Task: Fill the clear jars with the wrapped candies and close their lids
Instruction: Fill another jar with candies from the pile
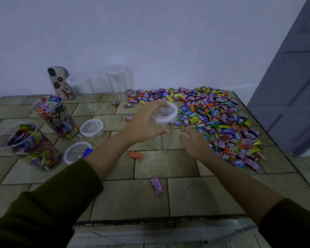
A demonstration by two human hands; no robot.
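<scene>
My left hand [147, 120] grips the white-rimmed lid [166, 112] on top of an empty clear jar [166, 138] at the middle of the tiled surface. Just right of that jar, my right hand [195, 142] hovers with fingers apart and nothing in it. A large heap of wrapped candies [222, 120] spreads to the right. At the left stand two open jars filled with candies [57, 117] [30, 145], and their two loose lids [91, 127] [77, 152] lie beside them. Two more empty lidded jars [82, 90] [119, 81] stand at the back by the wall.
A phone [61, 83] leans on the wall at the back left. Stray candies lie near me: an orange one [135, 155], a pink one [157, 185], a red one [128, 118]. The surface's front edge [159, 219] runs below my arms. A grey door [293, 86] stands at the right.
</scene>
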